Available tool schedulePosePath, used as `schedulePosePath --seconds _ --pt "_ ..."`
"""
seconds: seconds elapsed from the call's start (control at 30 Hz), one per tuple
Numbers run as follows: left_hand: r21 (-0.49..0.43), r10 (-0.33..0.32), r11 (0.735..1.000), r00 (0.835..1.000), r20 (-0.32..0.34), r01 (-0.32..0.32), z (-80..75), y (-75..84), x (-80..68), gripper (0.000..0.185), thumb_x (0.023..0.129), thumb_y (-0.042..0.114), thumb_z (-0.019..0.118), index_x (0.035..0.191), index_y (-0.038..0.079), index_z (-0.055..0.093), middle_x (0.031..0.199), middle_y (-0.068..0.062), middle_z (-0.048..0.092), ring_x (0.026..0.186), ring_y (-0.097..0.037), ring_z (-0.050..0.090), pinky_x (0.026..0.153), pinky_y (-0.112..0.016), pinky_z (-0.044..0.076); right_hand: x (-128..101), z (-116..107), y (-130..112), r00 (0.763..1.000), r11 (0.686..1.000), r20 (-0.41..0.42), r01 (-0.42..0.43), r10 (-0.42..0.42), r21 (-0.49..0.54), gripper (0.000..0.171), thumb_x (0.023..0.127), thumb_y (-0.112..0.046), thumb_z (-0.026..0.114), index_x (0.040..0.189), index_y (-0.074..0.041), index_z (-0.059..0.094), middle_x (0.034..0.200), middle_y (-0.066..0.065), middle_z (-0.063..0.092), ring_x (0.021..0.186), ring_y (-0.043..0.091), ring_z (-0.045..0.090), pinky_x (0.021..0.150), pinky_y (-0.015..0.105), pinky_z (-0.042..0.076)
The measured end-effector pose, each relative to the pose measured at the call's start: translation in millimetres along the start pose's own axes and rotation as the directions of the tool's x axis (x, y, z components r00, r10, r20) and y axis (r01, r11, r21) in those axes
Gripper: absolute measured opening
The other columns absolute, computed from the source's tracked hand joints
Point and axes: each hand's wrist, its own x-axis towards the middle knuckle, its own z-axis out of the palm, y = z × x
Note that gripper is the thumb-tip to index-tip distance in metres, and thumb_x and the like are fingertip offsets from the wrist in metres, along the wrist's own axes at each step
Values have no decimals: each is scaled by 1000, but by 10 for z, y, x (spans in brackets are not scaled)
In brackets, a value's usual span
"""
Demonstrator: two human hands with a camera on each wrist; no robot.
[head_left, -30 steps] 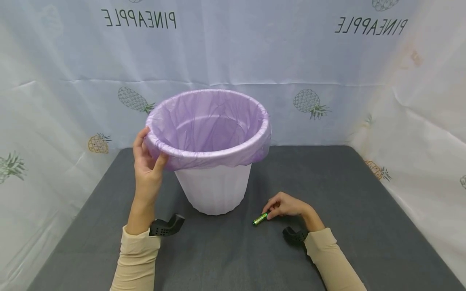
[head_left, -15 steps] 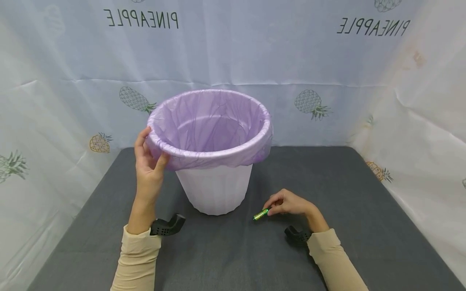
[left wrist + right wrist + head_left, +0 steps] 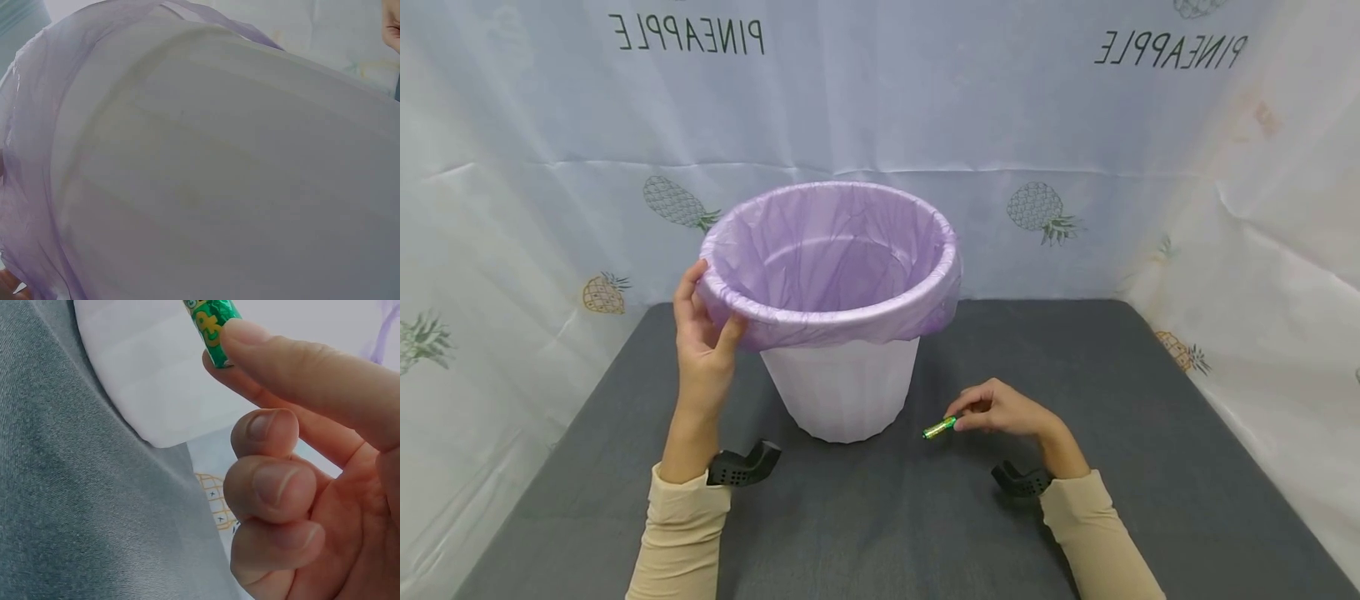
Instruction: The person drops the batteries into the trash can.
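A white trash can (image 3: 842, 392) stands on the table, lined with a purple trash bag (image 3: 850, 321) folded over its rim. My left hand (image 3: 703, 358) grips the left side of that rim through the bag, thumb at the front. In the left wrist view the can's side wall (image 3: 219, 150) takes up most of the picture. My right hand (image 3: 1000, 408) pinches a small green battery (image 3: 939, 427) by one end, between thumb and index finger, to the right of the can's base. The right wrist view shows yellow lettering on the battery (image 3: 212, 328) and the other fingers curled toward the palm.
A dark grey cloth (image 3: 865, 533) covers the table. White curtains (image 3: 1075, 108) with pineapple prints and mirrored lettering hang behind and at both sides. Each wrist wears a black camera mount (image 3: 745, 464).
My right hand has risen a little, up and slightly right in the head view, with the battery between its fingers. The left hand and the trash can stay in place.
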Motion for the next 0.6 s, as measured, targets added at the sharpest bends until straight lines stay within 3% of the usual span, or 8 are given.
schedulePosePath --seconds 0.27,0.6 --pt "-1 3 1000 1000 -7 -3 -10 13 -4 60 91 7 63 141 18 32 131 -3 47 113 -13 50 94 -20 44 9 -25 -97 1000 1000 -25 1 -1 -24 17 88 -6 66 101 5 70 67 20 51 53 -1 38 46 20 38" --pt "11 -5 1000 1000 9 5 -5 11 -4 59 93 7 61 142 19 31 131 -3 46 112 -12 50 94 -20 45 0 -89 -368 989 991 -66 134 -135 -22 14 88 0 64 100 6 68 71 14 50 51 6 33 44 24 32"
